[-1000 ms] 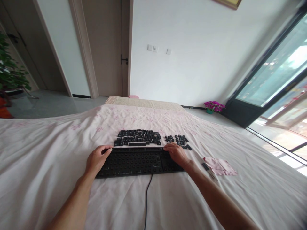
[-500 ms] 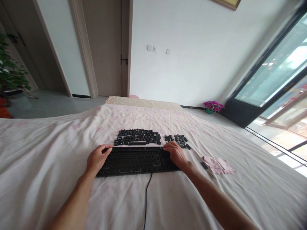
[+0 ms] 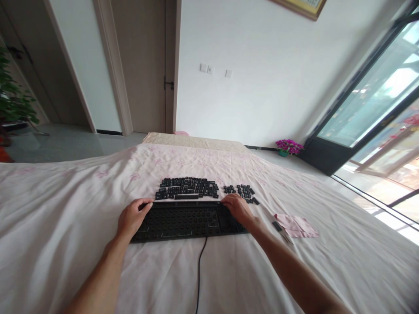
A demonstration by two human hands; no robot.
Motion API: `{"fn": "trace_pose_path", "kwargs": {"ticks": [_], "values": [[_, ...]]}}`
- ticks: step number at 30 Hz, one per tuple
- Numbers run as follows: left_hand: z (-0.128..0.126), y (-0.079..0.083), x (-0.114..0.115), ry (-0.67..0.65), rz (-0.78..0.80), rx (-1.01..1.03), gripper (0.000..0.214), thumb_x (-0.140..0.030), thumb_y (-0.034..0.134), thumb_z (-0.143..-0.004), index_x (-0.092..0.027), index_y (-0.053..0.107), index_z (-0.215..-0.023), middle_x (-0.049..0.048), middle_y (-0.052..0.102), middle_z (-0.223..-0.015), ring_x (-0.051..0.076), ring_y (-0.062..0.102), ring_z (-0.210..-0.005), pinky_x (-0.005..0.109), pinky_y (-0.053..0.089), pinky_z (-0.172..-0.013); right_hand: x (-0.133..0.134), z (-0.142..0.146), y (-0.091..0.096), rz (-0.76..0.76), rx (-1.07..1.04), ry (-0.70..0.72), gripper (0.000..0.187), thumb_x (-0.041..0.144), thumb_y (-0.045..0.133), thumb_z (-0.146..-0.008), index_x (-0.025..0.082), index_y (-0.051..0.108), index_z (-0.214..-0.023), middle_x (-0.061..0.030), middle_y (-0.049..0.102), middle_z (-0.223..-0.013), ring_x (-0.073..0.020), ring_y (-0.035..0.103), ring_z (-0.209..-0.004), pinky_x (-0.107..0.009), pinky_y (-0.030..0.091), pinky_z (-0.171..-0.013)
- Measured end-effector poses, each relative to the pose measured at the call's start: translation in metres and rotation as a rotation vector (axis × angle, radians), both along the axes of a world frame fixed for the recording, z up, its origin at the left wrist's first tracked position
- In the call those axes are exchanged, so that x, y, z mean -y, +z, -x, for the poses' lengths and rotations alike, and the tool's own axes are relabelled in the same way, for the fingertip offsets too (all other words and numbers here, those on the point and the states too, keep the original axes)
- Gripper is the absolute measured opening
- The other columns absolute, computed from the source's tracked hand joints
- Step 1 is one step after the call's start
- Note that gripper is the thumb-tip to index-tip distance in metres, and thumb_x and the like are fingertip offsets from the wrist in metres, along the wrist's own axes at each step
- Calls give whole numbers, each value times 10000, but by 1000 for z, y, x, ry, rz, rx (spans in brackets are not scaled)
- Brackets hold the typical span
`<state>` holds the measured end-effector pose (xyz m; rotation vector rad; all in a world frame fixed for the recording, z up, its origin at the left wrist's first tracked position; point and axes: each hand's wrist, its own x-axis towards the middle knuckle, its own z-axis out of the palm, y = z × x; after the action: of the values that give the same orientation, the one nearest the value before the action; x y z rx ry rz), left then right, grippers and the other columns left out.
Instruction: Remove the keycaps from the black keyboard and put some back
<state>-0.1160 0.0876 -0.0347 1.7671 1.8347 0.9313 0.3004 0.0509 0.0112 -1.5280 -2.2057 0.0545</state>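
Observation:
A black keyboard (image 3: 183, 220) with its keycaps off lies across the cloth in front of me, its cable (image 3: 200, 270) running toward me. My left hand (image 3: 132, 216) grips its far left corner, fingers closed round the edge. At the far edge, right of the middle, my right hand (image 3: 238, 207) has its fingers curled over the frame. Just beyond the keyboard, loose black keycaps (image 3: 186, 186) lie in rows, with the long spacebar (image 3: 186, 197) nearest. A smaller group of keycaps (image 3: 244, 191) sits to the right, partly hidden by my right hand.
A folded pink cloth (image 3: 296, 226) lies to the right, beside a small dark-ended tool (image 3: 280, 231) I cannot name. The wrinkled pale bedsheet (image 3: 81, 209) spreads under everything. Purple flowers in a pot (image 3: 288, 147) stand on the floor by the glass door.
The view has shifted slightly. Both hands stay on the keyboard, and the keycaps and cloth lie as before.

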Motion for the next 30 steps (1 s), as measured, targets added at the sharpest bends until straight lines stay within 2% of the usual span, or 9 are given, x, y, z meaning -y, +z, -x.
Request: {"fn": "trace_pose_path", "kwargs": {"ticks": [10,14,21,30], "values": [[0,1,0,0,-13,-3,304,-449,541,-808,-287,715,-997,-11,730,-1072,214,658,-978,271,485,-814,2,4,-9,-52,-26,-74,208,192,527,-886,233,730,-874,-32,700,-875,-196,616,-873,-311,472,-822],[0,1,0,2,-2,-5,303,-459,540,-810,-294,712,-998,-16,731,-1063,213,657,-979,276,480,-822,2,3,-3,-32,66,-46,208,198,525,-903,231,723,-960,-44,674,-903,-187,603,-877,-290,461,-804],[0,3,1,7,17,-4,301,-460,538,-810,-301,709,-1001,-23,730,-1060,211,654,-981,282,472,-829,4,5,4,-10,222,-39,207,199,510,-930,220,716,-930,-55,640,-854,-182,586,-824,-264,442,-712],[-1,3,1,-1,15,19,295,-451,541,-811,-294,711,-995,-21,723,-1075,207,648,-990,276,470,-839,3,-5,-7,-26,30,-101,251,253,481,-942,234,727,-989,-47,661,-933,-182,609,-877,-275,473,-791]]}}
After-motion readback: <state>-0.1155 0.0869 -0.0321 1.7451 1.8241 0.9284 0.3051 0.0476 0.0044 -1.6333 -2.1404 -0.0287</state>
